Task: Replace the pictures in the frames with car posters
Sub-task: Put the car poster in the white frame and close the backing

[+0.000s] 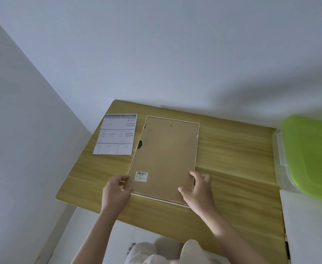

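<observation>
A picture frame lies face down on the wooden table, its brown backing board up, with a white barcode label near the front left. The backing board sits skewed, sticking out past the frame's left side. My left hand pinches the board's front left corner. My right hand rests on the front right corner, thumb on the board and fingers at the frame's right edge. A printed sheet with tables of text lies to the left of the frame.
A clear plastic box with a green lid stands at the table's right edge. A white surface lies in front of it. White walls close in behind and on the left. My lap in light clothing shows below the table's front edge.
</observation>
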Demonstrator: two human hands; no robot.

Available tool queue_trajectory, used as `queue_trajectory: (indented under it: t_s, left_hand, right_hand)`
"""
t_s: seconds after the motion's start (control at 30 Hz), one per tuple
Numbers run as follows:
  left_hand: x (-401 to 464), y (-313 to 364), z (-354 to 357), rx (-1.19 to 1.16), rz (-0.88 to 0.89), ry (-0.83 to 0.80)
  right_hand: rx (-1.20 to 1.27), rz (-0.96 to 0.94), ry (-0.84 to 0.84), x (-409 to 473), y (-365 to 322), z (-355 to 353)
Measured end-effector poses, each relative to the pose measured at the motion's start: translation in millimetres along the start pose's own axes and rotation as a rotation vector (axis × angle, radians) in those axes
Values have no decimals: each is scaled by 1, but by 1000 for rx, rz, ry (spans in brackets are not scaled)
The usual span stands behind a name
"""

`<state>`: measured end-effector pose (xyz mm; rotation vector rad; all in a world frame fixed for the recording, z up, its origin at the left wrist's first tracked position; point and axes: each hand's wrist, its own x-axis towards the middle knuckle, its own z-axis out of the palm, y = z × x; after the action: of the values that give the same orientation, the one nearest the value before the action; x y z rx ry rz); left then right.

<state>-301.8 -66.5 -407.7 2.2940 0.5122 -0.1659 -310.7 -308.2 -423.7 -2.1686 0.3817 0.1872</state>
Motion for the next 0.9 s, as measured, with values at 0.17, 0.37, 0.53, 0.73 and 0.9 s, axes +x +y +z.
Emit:
queue_trajectory:
  t_s: [0.17,0.37,0.53,0.73,0.9]
  left_hand:
    - [3,-4,2,29,34,4]
    - [4,-8,4,39,76,-21]
    - [7,-13,4,30,67,-36]
    - [17,-14,4,60,80,-32]
    - [33,0,1,117,42,-55]
  right_hand:
    - [-17,-20,-21,1,8,2]
    - [23,0,-36,4,13,1]
    - [5,-8,-48,6,15,0]
    - [-125,6,-115,14,10,-4]
    - [-263,-19,-147,24,6,-11]
